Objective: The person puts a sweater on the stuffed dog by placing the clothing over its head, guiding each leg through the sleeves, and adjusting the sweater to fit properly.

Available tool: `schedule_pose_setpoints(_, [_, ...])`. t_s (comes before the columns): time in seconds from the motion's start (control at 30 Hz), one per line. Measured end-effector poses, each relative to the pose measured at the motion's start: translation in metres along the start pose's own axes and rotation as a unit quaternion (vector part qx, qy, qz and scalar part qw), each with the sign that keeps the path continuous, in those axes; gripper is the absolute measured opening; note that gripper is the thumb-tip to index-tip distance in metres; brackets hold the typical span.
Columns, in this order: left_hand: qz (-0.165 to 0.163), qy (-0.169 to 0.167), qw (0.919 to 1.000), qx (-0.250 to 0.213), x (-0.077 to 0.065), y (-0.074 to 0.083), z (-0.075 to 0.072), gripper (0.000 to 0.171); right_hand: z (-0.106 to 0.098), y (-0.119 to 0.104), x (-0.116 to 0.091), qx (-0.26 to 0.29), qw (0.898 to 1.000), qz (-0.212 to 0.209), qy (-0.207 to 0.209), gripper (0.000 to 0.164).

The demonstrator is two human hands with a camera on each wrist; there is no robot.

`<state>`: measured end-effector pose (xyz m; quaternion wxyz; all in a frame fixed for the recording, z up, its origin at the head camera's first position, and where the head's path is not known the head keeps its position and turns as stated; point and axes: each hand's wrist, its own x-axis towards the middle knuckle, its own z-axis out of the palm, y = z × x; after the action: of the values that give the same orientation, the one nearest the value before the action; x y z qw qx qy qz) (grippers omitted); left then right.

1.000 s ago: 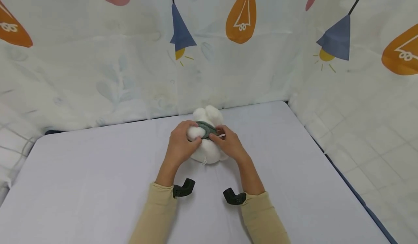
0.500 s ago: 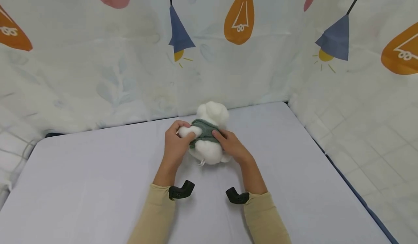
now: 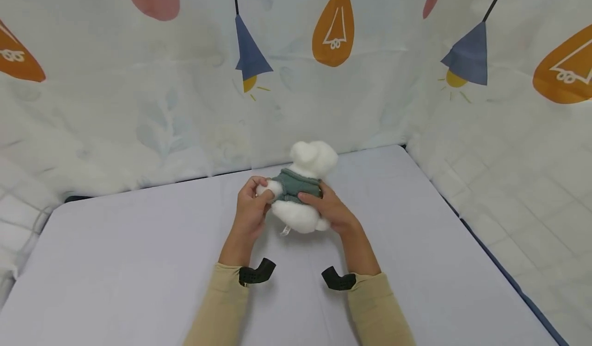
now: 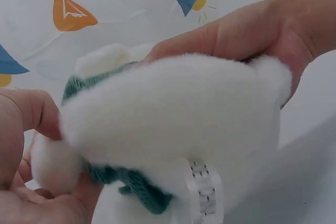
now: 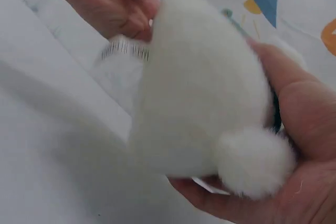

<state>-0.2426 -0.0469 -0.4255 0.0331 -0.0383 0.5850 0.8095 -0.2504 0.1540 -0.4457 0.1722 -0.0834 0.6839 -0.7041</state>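
Observation:
A white plush toy [image 3: 300, 216] in a green knitted sweater [image 3: 296, 184] is held between both hands, head leaning toward the upper right. My left hand [image 3: 250, 207] pinches its white arm [image 3: 274, 186] where it comes out of the sleeve. Around the toy's body on the other side, my right hand [image 3: 334, 207] grips with the thumb over the sweater. The right wrist view shows a round fluffy tail [image 5: 255, 162] beside the right palm. A printed white tag [image 4: 203, 192] hangs from the toy in the left wrist view. Its face is hidden.
A white-covered table [image 3: 139, 263] lies under the hands. Behind it and along the right hangs a pale curtain [image 3: 199, 89] printed with lamps and bulbs. Black curved pieces [image 3: 259, 272] stick out from both wrists.
The toy has turned and tipped, its head moving up and to the right, and more of the sweater's body shows. The left hand shifted from the sweater's edge to the arm's end.

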Motion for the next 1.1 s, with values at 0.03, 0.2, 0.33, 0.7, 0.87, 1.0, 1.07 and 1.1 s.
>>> schedule_pose_setpoints(0.03, [0.001,0.002,0.9998,0.018,0.0,-0.002,0.0,0.019,0.002,0.001,0.001,-0.011,1.0,-0.001,0.026,0.065])
schedule_pose_setpoints(0.2, [0.072,0.003,0.981,0.18,0.0,-0.008,0.0,0.02,0.01,0.001,0.003,-0.107,0.979,0.008,0.171,0.079])
schedule_pose_setpoints(0.33, [0.175,-0.026,0.9474,0.267,-0.002,-0.01,0.001,0.024,0.013,0.0,0.003,-0.187,0.95,-0.005,0.25,0.093])
schedule_pose_setpoints(0.7, [0.176,-0.123,0.8828,0.418,-0.002,-0.015,-0.005,0.037,0.017,-0.006,0.005,-0.154,0.966,-0.022,0.208,0.078])
schedule_pose_setpoints(0.87, [0.199,-0.066,0.8729,0.441,-0.001,-0.014,-0.011,0.038,0.022,-0.001,0.006,-0.202,0.962,-0.068,0.17,0.039])
schedule_pose_setpoints(1.0, [0.203,-0.047,0.8642,0.458,0.002,-0.015,-0.012,0.026,0.026,0.002,0.007,-0.309,0.924,-0.134,0.18,0.021])
schedule_pose_setpoints(1.07, [0.203,-0.044,0.8593,0.468,0.002,-0.016,-0.012,0.017,0.029,0.003,0.008,-0.342,0.909,-0.15,0.187,0.019])
schedule_pose_setpoints(1.1, [0.203,-0.043,0.857,0.472,0.003,-0.017,-0.012,0.014,0.03,0.003,0.008,-0.351,0.904,-0.154,0.187,0.019])
